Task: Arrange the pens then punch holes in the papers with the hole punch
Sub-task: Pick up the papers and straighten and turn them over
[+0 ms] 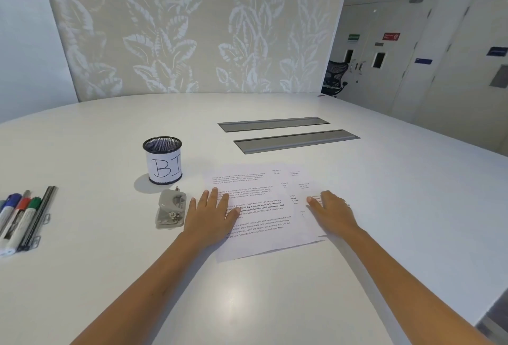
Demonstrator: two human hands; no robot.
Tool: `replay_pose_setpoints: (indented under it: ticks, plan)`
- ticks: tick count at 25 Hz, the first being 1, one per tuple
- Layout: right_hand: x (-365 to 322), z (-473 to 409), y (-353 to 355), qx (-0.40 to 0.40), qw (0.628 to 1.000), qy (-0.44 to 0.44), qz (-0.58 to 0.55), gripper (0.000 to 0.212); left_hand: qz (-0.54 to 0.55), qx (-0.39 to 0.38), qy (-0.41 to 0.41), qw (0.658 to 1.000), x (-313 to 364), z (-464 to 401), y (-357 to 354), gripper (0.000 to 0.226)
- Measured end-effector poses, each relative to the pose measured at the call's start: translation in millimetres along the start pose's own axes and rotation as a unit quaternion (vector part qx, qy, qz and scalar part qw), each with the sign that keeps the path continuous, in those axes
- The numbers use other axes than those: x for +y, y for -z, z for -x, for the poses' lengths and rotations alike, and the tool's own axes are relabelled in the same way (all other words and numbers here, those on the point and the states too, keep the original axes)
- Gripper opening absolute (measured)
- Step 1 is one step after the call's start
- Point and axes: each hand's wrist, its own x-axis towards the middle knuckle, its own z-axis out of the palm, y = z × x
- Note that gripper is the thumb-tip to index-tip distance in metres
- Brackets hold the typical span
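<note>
Taking the grey hole punch point(171, 211) as the landmark on the white table point(247, 303): far to its left, at the table's edge, lie the pens point(20, 219), markers with blue, red and green caps beside two slim dark pens, all lined up side by side. Just behind the punch stands a black mesh pen cup point(162, 160) with a paper label reading "BI". Just right of the punch, the left hand point(211, 214) lies flat and open, fingers spread, pressing on the left edge of the printed papers point(264, 212) and gripping nothing. Further right of the punch, the right hand point(331, 208), also flat and open, rests on the papers' right side. Beyond the papers sit two grey cable slots point(288, 134).
</note>
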Motion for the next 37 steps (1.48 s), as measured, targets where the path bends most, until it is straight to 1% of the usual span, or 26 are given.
replay_pose_setpoints:
  ticks: [3, 5, 8, 11, 13, 16, 17, 19, 21, 22, 23, 24, 27, 28, 31, 32, 34, 35, 36, 37]
  plan:
    - [-15.0, 0.4, -9.4, -0.022, 0.999, 0.033, -0.003, 0.037, -0.001, 0.014, 0.002, 1.000, 2.5, -1.6, -1.2, 0.065]
    - [-25.8, 1.1, -14.9, -0.039, 0.999, 0.035, 0.002, 0.037, -0.001, 0.019, 0.003, 1.000, 1.1, -0.6, -1.9, 0.064]
    - [-41.1, -2.7, -17.4, -0.024, 0.999, 0.014, 0.026, 0.059, -0.006, 0.022, 0.003, 1.000, 0.1, 1.2, -2.5, 0.064]
    - [-54.9, -11.9, -13.9, -0.026, 0.999, -0.040, 0.022, 0.065, -0.006, 0.019, 0.002, 1.000, -0.7, 0.4, -2.7, 0.064]
    - [-62.3, -16.7, -13.4, -0.042, 0.996, -0.067, 0.028, 0.064, -0.003, 0.015, 0.001, 1.000, -2.0, -0.1, -2.4, 0.065]
    - [-73.0, -19.0, -12.0, -0.067, 0.995, -0.074, 0.030, 0.047, -0.003, 0.015, -0.005, 1.000, -3.6, 0.1, -1.8, 0.067]
    - [-75.9, -19.1, -9.7, -0.085, 0.993, -0.076, 0.008, 0.047, -0.001, 0.016, -0.006, 1.000, -3.8, 0.6, -1.5, 0.066]
    - [-79.3, -25.1, -5.6, -0.135, 0.984, -0.087, -0.082, 0.056, 0.003, 0.015, -0.010, 1.000, -4.3, 1.3, -1.6, 0.064]
    - [-81.3, -30.2, 0.6, -0.158, 0.968, -0.105, -0.165, 0.076, 0.003, 0.015, -0.012, 1.000, -3.8, 2.5, -1.6, 0.064]
    - [-79.5, -34.9, 2.4, -0.154, 0.966, -0.111, -0.176, 0.086, 0.005, 0.015, -0.013, 1.000, -3.6, 2.7, -1.4, 0.064]
    - [-78.8, -35.7, 6.2, -0.147, 0.967, -0.114, -0.174, 0.090, 0.006, 0.014, -0.014, 1.000, -3.3, 3.0, -1.0, 0.064]
    - [-78.7, -34.3, 11.4, -0.138, 0.970, -0.117, -0.162, 0.087, 0.008, 0.012, -0.015, 1.000, -3.2, 3.0, -0.6, 0.064]
    - [-70.5, -30.0, 23.6, -0.127, 0.973, -0.116, -0.156, 0.059, 0.007, 0.009, -0.015, 1.000, -2.0, 3.9, -1.4, 0.064]
    - [-68.2, -28.1, 25.4, -0.132, 0.972, -0.112, -0.158, 0.056, 0.009, 0.009, -0.015, 1.000, -1.2, 4.5, -1.0, 0.064]
    - [-63.7, -28.1, 26.8, -0.139, 0.968, -0.104, -0.179, 0.058, 0.005, 0.005, -0.032, 0.999, 0.7, 2.1, 0.9, 0.063]
    - [-66.8, -26.6, 25.8, -0.140, 0.966, -0.104, -0.189, 0.053, 0.008, 0.004, -0.042, 0.999, -2.6, 1.8, 1.8, 0.062]
    - [-71.6, -22.0, 26.4, -0.154, 0.959, -0.102, -0.215, 0.033, 0.010, 0.001, -0.057, 0.998, -6.6, 2.2, 3.2, 0.060]
    - [-70.5, -21.7, 26.5, -0.162, 0.957, -0.098, -0.221, 0.029, 0.013, 0.003, -0.062, 0.998, -6.4, 2.3, 3.2, 0.059]
    - [-69.7, -20.3, 24.9, -0.163, 0.957, -0.091, -0.221, 0.029, 0.024, 0.008, -0.063, 0.998, -6.1, 3.4, 3.7, 0.059]
    - [-68.0, -19.1, 22.4, -0.159, 0.957, -0.087, -0.227, 0.036, 0.041, 0.017, -0.063, 0.997, -5.8, 4.7, 4.8, 0.058]
